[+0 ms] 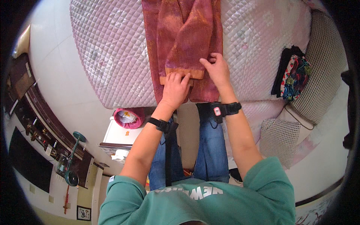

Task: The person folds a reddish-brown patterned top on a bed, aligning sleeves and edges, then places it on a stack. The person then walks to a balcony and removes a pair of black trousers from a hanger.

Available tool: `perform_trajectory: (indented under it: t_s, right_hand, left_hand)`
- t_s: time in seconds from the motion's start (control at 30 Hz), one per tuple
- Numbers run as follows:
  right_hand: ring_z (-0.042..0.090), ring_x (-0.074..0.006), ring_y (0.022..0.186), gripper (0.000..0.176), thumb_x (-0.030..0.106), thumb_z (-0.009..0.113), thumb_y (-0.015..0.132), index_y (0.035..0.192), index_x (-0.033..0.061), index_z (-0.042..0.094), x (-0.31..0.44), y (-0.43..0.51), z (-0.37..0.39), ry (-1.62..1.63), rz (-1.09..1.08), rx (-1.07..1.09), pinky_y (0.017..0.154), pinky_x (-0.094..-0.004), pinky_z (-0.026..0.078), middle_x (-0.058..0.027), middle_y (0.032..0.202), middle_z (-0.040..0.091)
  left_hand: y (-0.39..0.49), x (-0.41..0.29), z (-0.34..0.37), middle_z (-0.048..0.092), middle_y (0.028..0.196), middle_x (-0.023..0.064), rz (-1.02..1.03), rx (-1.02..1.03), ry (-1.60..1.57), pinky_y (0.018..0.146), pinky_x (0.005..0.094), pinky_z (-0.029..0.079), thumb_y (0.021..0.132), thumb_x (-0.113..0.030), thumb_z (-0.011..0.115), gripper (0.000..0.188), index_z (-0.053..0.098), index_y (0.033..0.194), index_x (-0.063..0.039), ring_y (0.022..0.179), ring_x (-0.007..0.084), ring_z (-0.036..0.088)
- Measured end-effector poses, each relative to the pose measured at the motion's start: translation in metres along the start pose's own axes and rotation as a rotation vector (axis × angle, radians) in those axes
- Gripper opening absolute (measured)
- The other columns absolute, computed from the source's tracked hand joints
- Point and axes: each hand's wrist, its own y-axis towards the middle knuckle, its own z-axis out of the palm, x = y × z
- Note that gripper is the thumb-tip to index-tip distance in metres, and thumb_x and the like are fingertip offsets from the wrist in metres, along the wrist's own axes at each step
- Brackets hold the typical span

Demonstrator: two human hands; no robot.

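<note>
A reddish-orange garment (pixel 191 42) with folded-in sleeves lies lengthwise on the quilted bed cover before me. Its sleeve ends have lighter orange cuffs (pixel 198 74), one partly over the other. My left hand (pixel 175 89) lies on the cuffs, fingertips on the cloth and thumb apart; no pinch shows. Over the garment's right edge is my right hand (pixel 218 69), thumb and forefinger spread with nothing visible between them. Its other fingers curl at the edge, and whether they touch cloth is unclear. Both wrists wear black straps.
The pale pink quilted cover (pixel 118 53) spreads to both sides. Dark and patterned clothes (pixel 294 74) lie at right beside a woven backrest (pixel 323 62) and a woven cushion (pixel 279 140). A pink lined basket (pixel 128 118) stands on a white cabinet (pixel 118 135) at left.
</note>
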Motion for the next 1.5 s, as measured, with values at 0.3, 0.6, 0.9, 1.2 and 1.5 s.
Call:
perform_trajectory:
  t_s: [0.3, 0.6, 0.9, 1.2, 1.5]
  right_hand:
    - [0.058, -0.0393, 0.110, 0.064, 0.040, 0.084, 0.073, 0.112, -0.0050, 0.061, -0.057, -0.059, 0.014, 0.085, 0.215, -0.261, 0.095, -0.0435, 0.046, -0.0239, 0.115, 0.063]
    - [0.067, -0.0186, 0.093, 0.052, 0.033, 0.083, 0.077, 0.110, -0.0041, 0.069, -0.105, -0.071, 0.011, 0.431, 0.438, 0.404, 0.084, -0.0333, 0.051, -0.0119, 0.105, 0.072]
    - [0.066, -0.0194, 0.100, 0.043, 0.014, 0.078, 0.082, 0.119, -0.0024, 0.065, -0.105, -0.108, -0.003, 0.899, 0.523, 0.538, 0.091, -0.0325, 0.051, -0.0069, 0.113, 0.069]
    - [0.064, -0.0144, 0.102, 0.038, 0.011, 0.075, 0.085, 0.121, 0.0010, 0.064, -0.001, -0.074, -0.100, 1.053, 0.195, 0.650, 0.093, -0.0313, 0.050, -0.0026, 0.114, 0.068]
    - [0.064, -0.0178, 0.105, 0.046, 0.030, 0.067, 0.093, 0.127, 0.0000, 0.061, 0.112, 0.080, -0.158, 1.138, -0.281, 0.684, 0.093, -0.0324, 0.050, -0.0085, 0.120, 0.067]
  left_hand:
    - [-0.061, 0.063, -0.003, 0.066, 0.097, 0.0076, -1.100, -0.305, -0.763, 0.079, 0.0325, 0.050, 0.088, -0.022, 0.074, 0.029, 0.063, 0.104, 0.000, 0.087, 0.0197, 0.062]
    - [-0.070, 0.068, -0.004, 0.070, 0.105, 0.0042, -0.930, 0.203, -1.129, 0.085, 0.0313, 0.052, 0.082, -0.010, 0.076, 0.038, 0.065, 0.118, -0.001, 0.093, 0.0156, 0.065]
    - [-0.108, 0.048, -0.018, 0.069, 0.114, 0.0066, -1.085, 0.209, -1.427, 0.090, 0.0329, 0.052, 0.088, -0.003, 0.068, 0.034, 0.063, 0.121, -0.001, 0.097, 0.0177, 0.066]
    - [-0.051, 0.028, -0.132, 0.067, 0.117, 0.0078, -0.811, 0.250, -1.707, 0.088, 0.0285, 0.054, 0.091, -0.005, 0.065, 0.037, 0.057, 0.127, -0.001, 0.099, 0.0151, 0.067]
    - [0.156, 0.077, -0.222, 0.061, 0.124, 0.0157, -0.331, 0.021, -1.607, 0.098, 0.0385, 0.050, 0.100, -0.025, 0.055, 0.041, 0.053, 0.128, 0.005, 0.113, 0.0256, 0.061]
